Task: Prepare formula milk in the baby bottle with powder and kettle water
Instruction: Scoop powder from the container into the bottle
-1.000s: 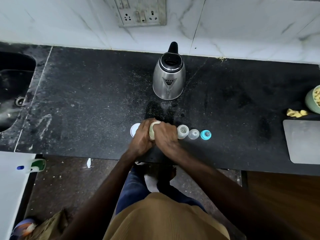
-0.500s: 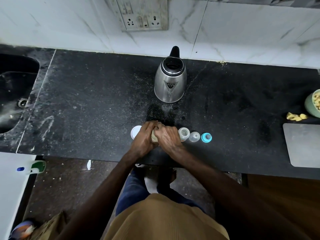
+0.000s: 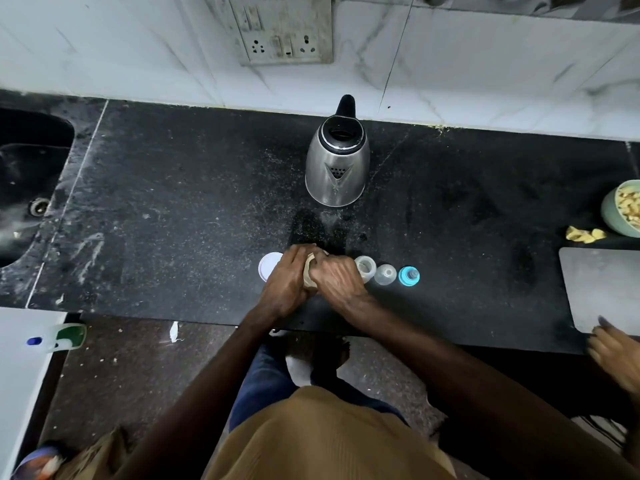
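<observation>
My left hand [image 3: 287, 277] and my right hand [image 3: 337, 277] are both wrapped around a small beige powder container [image 3: 309, 270] near the front edge of the black counter [image 3: 173, 202]; most of it is hidden. A white round lid [image 3: 267, 265] lies just left of my left hand. To the right of my right hand stand the open baby bottle [image 3: 366, 266], a clear cap [image 3: 385, 274] and the blue teat ring [image 3: 408, 276] in a row. The steel kettle [image 3: 336, 164] stands behind them, lid open, by the wall.
A sink [image 3: 27, 181] is set into the counter at far left. At right lie a grey board [image 3: 602, 289], a green bowl of yellow pieces [image 3: 623, 209] and loose pieces [image 3: 585, 234]. Another person's hand [image 3: 614, 355] shows at the right edge. A wall socket [image 3: 280, 32] sits above the kettle.
Both hands stay clasped on the container, my left fingers closing further over its top. Another person's hand has come into view at the right edge.
</observation>
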